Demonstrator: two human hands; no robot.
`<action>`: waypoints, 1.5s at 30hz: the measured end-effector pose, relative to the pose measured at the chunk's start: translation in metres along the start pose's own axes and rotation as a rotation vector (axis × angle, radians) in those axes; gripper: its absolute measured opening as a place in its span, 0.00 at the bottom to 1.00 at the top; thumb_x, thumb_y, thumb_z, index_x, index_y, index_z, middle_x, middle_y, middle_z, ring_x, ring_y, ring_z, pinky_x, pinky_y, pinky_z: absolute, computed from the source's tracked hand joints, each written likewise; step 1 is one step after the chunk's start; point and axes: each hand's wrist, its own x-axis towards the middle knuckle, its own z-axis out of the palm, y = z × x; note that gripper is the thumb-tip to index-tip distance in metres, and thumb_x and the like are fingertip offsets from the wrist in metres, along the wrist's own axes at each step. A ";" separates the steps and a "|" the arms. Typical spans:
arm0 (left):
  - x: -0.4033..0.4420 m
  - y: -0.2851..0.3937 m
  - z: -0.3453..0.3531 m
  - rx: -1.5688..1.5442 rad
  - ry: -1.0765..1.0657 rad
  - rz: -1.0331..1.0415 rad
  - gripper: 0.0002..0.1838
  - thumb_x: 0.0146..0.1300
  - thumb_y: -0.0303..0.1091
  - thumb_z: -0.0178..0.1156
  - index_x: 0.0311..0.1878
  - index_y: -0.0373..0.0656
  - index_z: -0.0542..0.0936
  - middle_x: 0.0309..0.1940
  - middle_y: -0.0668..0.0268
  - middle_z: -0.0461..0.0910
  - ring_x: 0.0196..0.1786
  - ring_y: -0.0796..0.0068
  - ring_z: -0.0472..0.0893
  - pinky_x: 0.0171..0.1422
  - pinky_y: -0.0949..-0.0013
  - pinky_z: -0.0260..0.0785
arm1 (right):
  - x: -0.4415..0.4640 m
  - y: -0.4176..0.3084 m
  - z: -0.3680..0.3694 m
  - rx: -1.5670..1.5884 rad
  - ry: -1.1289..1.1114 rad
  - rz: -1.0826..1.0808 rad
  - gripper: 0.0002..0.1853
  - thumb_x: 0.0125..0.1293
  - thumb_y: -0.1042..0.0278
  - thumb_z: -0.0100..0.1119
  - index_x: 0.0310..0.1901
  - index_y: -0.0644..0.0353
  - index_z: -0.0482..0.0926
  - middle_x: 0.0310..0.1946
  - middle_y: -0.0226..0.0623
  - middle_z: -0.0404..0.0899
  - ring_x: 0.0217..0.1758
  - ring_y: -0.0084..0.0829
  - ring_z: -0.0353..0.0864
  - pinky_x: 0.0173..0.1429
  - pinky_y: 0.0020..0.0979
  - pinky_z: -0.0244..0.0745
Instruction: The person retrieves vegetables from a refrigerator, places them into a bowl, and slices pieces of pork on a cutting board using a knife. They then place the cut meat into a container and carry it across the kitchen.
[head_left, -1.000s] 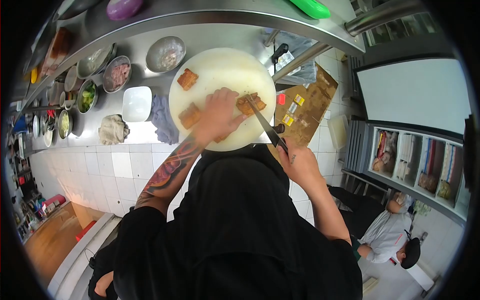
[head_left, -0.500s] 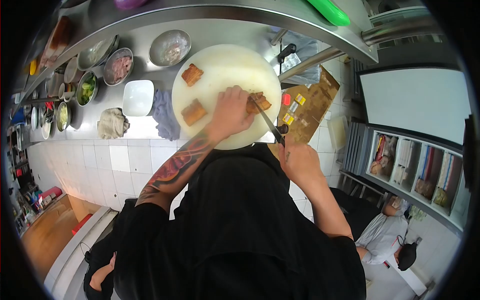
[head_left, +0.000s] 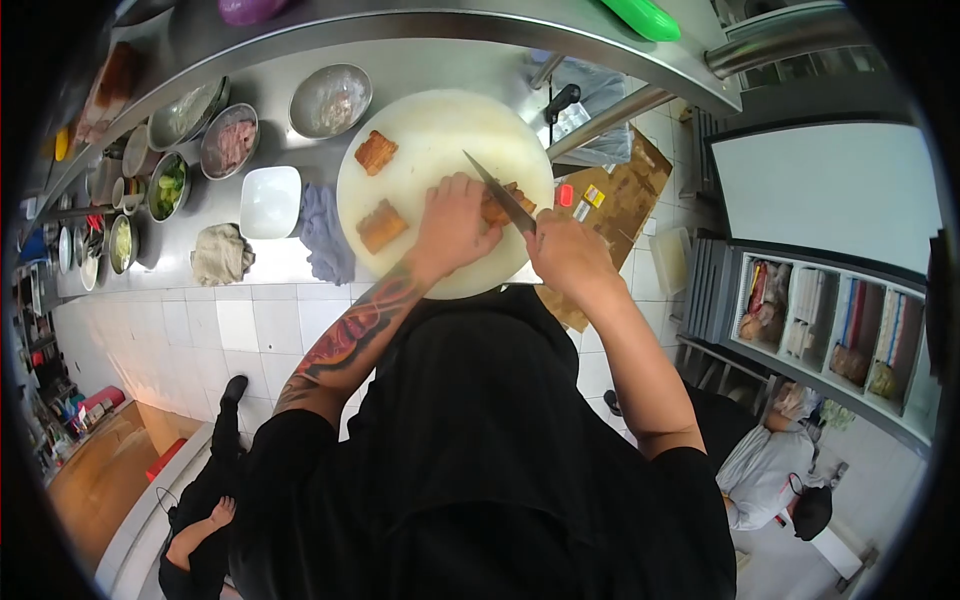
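Observation:
On a round white cutting board [head_left: 440, 125] lie browned pieces of meat. My right hand [head_left: 570, 250] is closed round the handle of a knife [head_left: 497, 190], whose blade crosses a meat piece [head_left: 523, 203] at the board's right side, its tip pointing up and left. Beside that piece my left hand [head_left: 455, 220] rests, fingers bent and close together against its left edge; the fingertips' grip is partly hidden. One meat piece [head_left: 376, 153] sits at the upper left of the board, another [head_left: 381, 227] at the lower left.
Left of the board are a blue cloth [head_left: 325, 235], a white square dish [head_left: 270, 202], a beige cloth [head_left: 222, 254] and several metal bowls [head_left: 330, 101]. A steel shelf [head_left: 420, 27] runs above. Another person [head_left: 780, 470] is at lower right, a further one [head_left: 205, 510] at lower left.
The knife and my right hand have moved forward and up, so the blade's tip now reaches past the meat. My left hand stays beside the piece. At lower left, more of the other person shows.

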 end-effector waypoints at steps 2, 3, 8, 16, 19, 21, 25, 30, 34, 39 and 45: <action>-0.001 0.000 0.000 -0.017 0.021 -0.005 0.30 0.55 0.43 0.71 0.57 0.36 0.78 0.52 0.54 0.75 0.58 0.52 0.75 0.62 0.51 0.66 | -0.009 0.004 -0.002 -0.016 -0.042 -0.008 0.16 0.78 0.60 0.52 0.46 0.67 0.80 0.36 0.55 0.88 0.43 0.57 0.89 0.52 0.54 0.81; -0.001 -0.001 0.000 -0.015 0.019 -0.011 0.30 0.55 0.43 0.71 0.57 0.36 0.78 0.52 0.54 0.75 0.58 0.52 0.75 0.62 0.51 0.66 | -0.014 0.007 -0.001 -0.013 -0.049 -0.007 0.16 0.78 0.60 0.51 0.46 0.67 0.81 0.37 0.55 0.88 0.44 0.56 0.89 0.51 0.54 0.81; -0.001 0.001 0.004 -0.007 0.016 -0.002 0.30 0.55 0.42 0.72 0.57 0.34 0.77 0.52 0.53 0.75 0.57 0.51 0.75 0.62 0.51 0.67 | 0.022 0.006 0.034 0.025 -0.028 0.033 0.15 0.77 0.61 0.52 0.46 0.66 0.81 0.37 0.55 0.87 0.46 0.55 0.88 0.51 0.54 0.81; -0.015 -0.006 -0.019 -0.143 0.118 -0.005 0.35 0.63 0.44 0.73 0.66 0.32 0.72 0.61 0.48 0.74 0.63 0.45 0.74 0.69 0.49 0.68 | -0.035 0.015 -0.010 0.435 0.122 -0.087 0.13 0.76 0.61 0.59 0.50 0.63 0.77 0.32 0.55 0.86 0.38 0.60 0.86 0.44 0.55 0.79; -0.019 -0.019 -0.026 -0.166 0.184 0.011 0.33 0.64 0.40 0.72 0.67 0.33 0.72 0.65 0.47 0.73 0.66 0.44 0.74 0.72 0.50 0.68 | -0.059 0.023 -0.001 0.260 0.251 -0.149 0.12 0.75 0.63 0.61 0.50 0.63 0.78 0.29 0.54 0.86 0.35 0.59 0.86 0.42 0.54 0.79; -0.021 -0.022 -0.027 -0.152 0.194 0.022 0.31 0.65 0.38 0.72 0.67 0.35 0.73 0.65 0.48 0.73 0.67 0.44 0.74 0.73 0.50 0.69 | -0.068 0.026 0.004 0.206 0.224 -0.134 0.11 0.75 0.63 0.61 0.49 0.63 0.78 0.28 0.54 0.86 0.34 0.58 0.87 0.41 0.54 0.79; -0.026 -0.016 -0.024 -0.236 0.133 -0.026 0.26 0.64 0.35 0.72 0.61 0.39 0.74 0.63 0.51 0.75 0.65 0.46 0.76 0.67 0.51 0.72 | -0.074 0.027 0.018 0.128 0.207 -0.112 0.11 0.75 0.64 0.60 0.49 0.63 0.78 0.27 0.53 0.85 0.32 0.58 0.87 0.40 0.54 0.81; -0.025 -0.009 -0.016 -0.266 0.157 -0.058 0.25 0.61 0.32 0.74 0.58 0.39 0.73 0.59 0.53 0.76 0.63 0.46 0.77 0.64 0.51 0.73 | -0.078 0.024 0.020 0.111 0.188 -0.111 0.11 0.76 0.63 0.59 0.46 0.63 0.78 0.27 0.54 0.85 0.33 0.58 0.87 0.40 0.54 0.81; -0.023 -0.005 -0.009 -0.280 0.141 -0.063 0.28 0.59 0.30 0.75 0.59 0.39 0.72 0.57 0.52 0.76 0.62 0.46 0.76 0.64 0.52 0.73 | -0.077 0.021 0.019 0.104 0.063 -0.016 0.14 0.76 0.62 0.60 0.56 0.60 0.80 0.37 0.57 0.87 0.41 0.61 0.87 0.46 0.56 0.81; -0.018 0.001 0.002 -0.276 0.166 0.010 0.29 0.57 0.27 0.75 0.58 0.38 0.70 0.55 0.51 0.75 0.60 0.46 0.76 0.63 0.52 0.72 | -0.077 0.008 0.016 0.057 0.146 -0.080 0.12 0.75 0.63 0.59 0.42 0.65 0.77 0.27 0.54 0.84 0.33 0.58 0.87 0.40 0.53 0.82; -0.017 0.006 0.011 -0.288 0.138 -0.043 0.28 0.56 0.24 0.73 0.56 0.37 0.69 0.51 0.50 0.75 0.56 0.46 0.77 0.60 0.52 0.73 | -0.069 -0.001 0.009 -0.013 0.027 -0.055 0.12 0.77 0.64 0.54 0.41 0.66 0.75 0.27 0.54 0.85 0.33 0.57 0.88 0.40 0.52 0.82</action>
